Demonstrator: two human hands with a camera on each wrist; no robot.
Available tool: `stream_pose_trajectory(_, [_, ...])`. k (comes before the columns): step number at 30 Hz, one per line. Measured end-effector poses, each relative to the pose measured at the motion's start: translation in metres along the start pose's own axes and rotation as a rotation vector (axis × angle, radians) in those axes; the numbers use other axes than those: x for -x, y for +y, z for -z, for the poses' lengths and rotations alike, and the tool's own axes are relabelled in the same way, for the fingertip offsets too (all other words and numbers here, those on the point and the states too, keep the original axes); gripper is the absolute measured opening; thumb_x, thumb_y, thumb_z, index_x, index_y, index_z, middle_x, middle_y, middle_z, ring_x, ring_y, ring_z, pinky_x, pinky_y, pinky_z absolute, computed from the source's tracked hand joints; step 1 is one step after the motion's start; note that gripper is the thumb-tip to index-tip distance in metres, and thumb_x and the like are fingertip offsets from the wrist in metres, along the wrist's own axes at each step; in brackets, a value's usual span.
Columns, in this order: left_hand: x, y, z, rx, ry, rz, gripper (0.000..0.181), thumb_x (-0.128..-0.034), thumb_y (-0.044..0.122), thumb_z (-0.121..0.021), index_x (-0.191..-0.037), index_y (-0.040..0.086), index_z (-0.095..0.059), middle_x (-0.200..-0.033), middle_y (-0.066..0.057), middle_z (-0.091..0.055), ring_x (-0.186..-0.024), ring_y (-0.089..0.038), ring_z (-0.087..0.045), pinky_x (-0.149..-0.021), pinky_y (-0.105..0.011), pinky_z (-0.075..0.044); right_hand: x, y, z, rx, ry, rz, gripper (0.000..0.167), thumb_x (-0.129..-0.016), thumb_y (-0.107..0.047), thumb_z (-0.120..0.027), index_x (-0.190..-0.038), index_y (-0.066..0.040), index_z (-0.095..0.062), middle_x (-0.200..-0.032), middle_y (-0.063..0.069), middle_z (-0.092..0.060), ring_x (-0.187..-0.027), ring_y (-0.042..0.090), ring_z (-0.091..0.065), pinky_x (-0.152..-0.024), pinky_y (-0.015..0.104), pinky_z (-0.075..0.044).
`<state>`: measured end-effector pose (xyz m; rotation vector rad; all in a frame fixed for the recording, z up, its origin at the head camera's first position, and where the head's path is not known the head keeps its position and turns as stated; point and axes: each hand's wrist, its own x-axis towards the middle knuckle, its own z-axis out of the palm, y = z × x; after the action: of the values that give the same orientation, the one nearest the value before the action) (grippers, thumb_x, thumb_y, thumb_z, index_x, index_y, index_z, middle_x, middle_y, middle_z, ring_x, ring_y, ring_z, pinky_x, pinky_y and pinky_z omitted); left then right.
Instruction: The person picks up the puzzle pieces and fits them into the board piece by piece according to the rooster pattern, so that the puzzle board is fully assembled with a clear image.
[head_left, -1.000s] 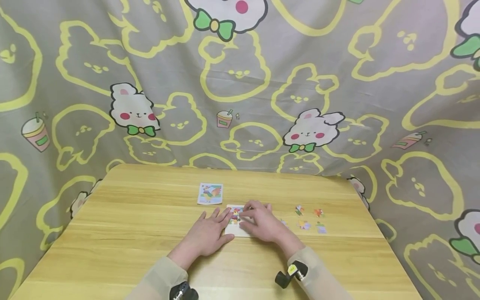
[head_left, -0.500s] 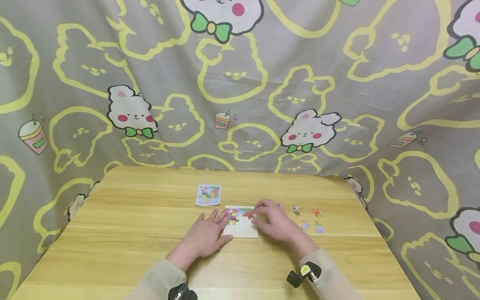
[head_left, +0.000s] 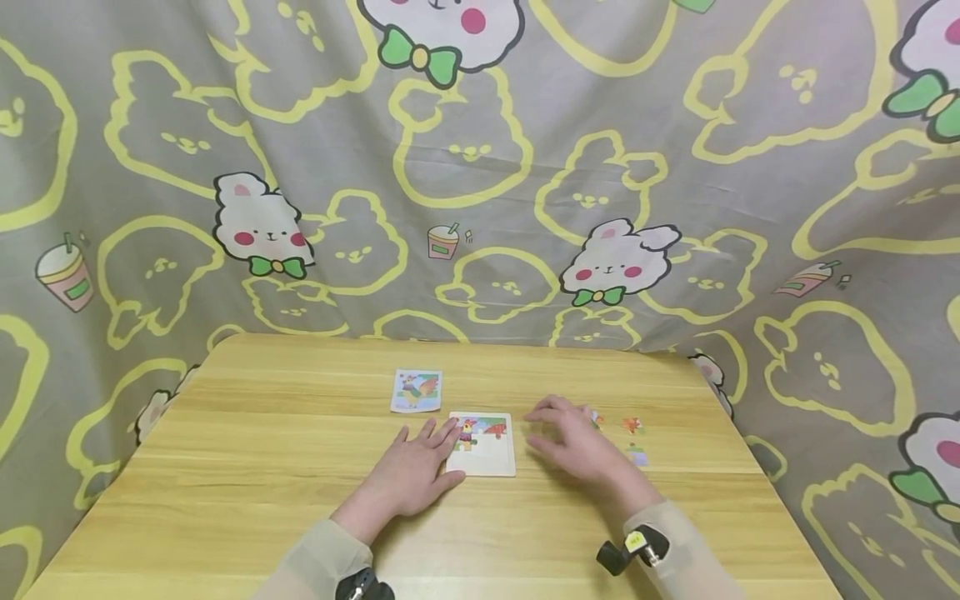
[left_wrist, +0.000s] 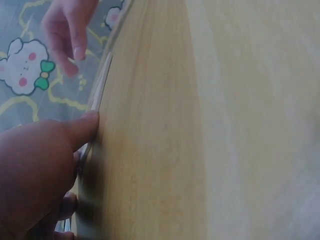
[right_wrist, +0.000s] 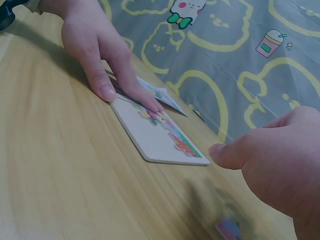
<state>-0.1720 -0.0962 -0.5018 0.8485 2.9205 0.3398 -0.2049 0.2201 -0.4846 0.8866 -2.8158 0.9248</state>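
Observation:
A white jigsaw puzzle board (head_left: 491,458) lies flat on the table, with joined pieces along its top and upper left showing part of a colourful bird; its lower part is bare white. My left hand (head_left: 411,471) rests on the board's left edge, fingers extended, with fingertips on the fitted pieces. Just right of the board hovers my right hand (head_left: 576,442), its fingers loosely bent and nothing visible between them. Loose jigsaw pieces (head_left: 633,426) lie to its right, some partly hidden behind it. In the right wrist view, one loose piece (right_wrist: 229,228) lies below my right hand (right_wrist: 275,157).
A square picture card (head_left: 416,392) of a rooster lies behind the board, to the left. The wooden table (head_left: 247,467) ends at a grey patterned curtain (head_left: 480,225) at the back and sides.
My right hand has left the board and moved right toward the loose pieces, uncovering a red and green piece at the board's upper right. My left hand has stayed on the board.

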Motion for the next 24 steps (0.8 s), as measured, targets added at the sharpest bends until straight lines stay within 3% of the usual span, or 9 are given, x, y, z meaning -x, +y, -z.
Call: stream_pose_trajectory(24, [0.000, -0.001, -0.002, -0.008, 0.020, -0.013, 0.075, -0.1091, 0.056, -0.047, -0.164, 0.006, -0.039, -0.170, -0.007, -0.035, -0.154, -0.040, -0.033, -0.117, -0.071, -0.028, 0.027, 0.033, 0.031, 0.055, 0.079, -0.065, 0.041, -0.095, -0.016, -0.082, -0.132, -0.003, -0.072, -0.124, 0.002, -0.066, -0.111, 0.031, -0.065, -0.091, 0.044, -0.030])
